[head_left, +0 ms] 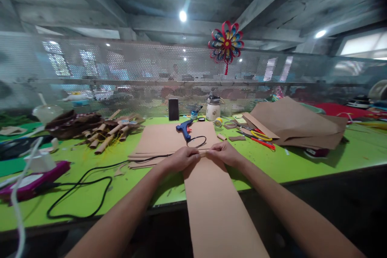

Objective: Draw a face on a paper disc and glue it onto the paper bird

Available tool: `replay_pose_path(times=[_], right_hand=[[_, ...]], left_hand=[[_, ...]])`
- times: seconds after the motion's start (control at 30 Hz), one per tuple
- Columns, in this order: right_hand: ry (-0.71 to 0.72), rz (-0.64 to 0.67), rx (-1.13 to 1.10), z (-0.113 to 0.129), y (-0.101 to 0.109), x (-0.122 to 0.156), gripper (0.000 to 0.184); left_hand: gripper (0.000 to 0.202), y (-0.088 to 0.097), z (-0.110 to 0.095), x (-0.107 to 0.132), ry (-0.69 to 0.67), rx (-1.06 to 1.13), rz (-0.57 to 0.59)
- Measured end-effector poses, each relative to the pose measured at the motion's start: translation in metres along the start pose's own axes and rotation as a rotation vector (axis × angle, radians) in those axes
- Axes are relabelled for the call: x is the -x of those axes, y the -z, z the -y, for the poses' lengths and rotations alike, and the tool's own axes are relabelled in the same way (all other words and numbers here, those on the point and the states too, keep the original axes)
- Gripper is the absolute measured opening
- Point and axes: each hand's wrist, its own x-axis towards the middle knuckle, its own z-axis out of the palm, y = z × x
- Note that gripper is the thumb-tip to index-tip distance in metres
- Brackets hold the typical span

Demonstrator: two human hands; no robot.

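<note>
A long sheet of brown kraft paper (pixel 216 205) runs from the green table down over its front edge towards me. My left hand (pixel 183 158) pinches the left part of its far end, where the edge looks folded or rolled narrow. Close beside it, my right hand (pixel 226 153) pinches the same end on the right. Both hands are closed, thumbs and fingertips on the paper. Just beyond them a blue glue gun (pixel 184 130) with an orange trigger lies on a stack of brown paper sheets (pixel 157 137). Its black cord loops near my fingers.
Rolled brown paper tubes (pixel 105 139) lie at left, near a purple power strip (pixel 54 175) with cables. Scissors (pixel 263 139) and a large brown paper pile (pixel 298 123) are at right. A phone (pixel 173 109), a blue jar (pixel 194 114) and a white jar (pixel 213 109) stand at the back.
</note>
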Motion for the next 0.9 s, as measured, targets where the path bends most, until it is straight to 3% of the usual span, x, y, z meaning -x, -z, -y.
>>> replay_pose_path(times=[0.27,0.73,0.9], right_hand=[[0.020,-0.073,0.026,-0.002,0.001,-0.001,0.032],[0.030,-0.132,-0.028,-0.001,-0.003,-0.003,0.032],[0.032,-0.159,-0.055,-0.002,-0.005,-0.006,0.037]], left_hand=[[0.028,0.005,0.001,0.001,0.062,0.109,0.011],[0.042,-0.001,0.005,0.001,0.029,0.315,0.056],[0.037,-0.002,0.010,-0.005,0.008,0.320,-0.008]])
